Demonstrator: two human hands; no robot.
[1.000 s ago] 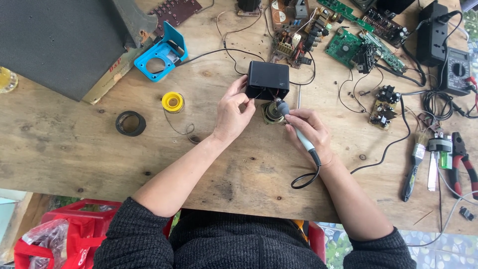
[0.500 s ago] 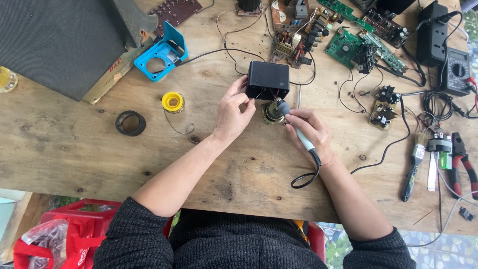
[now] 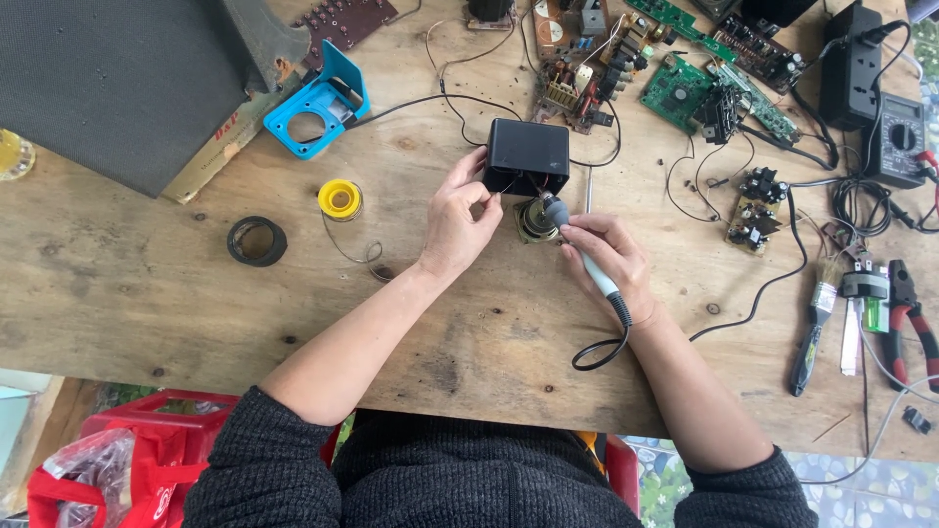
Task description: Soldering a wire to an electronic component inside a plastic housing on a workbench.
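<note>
Centrally, on the wooden table (image 3: 176, 293), both hands meet at a black box (image 3: 527, 155) and a small round speaker (image 3: 536, 220) just below it. Left hand (image 3: 458, 223): fingers curled, thumb and forefinger pinched at the box's lower left corner, seemingly on thin wires; the exact hold is too small to tell. Right hand (image 3: 608, 259): fingers closed around a soldering iron (image 3: 585, 252), pen-style, tip end at the speaker's top edge, beside the box. The iron's cord loops off the table's near edge. Yellow solder spool (image 3: 339, 198) and black tape ring (image 3: 257, 241) lie left, well apart. Pliers (image 3: 912, 318) far right.
</note>
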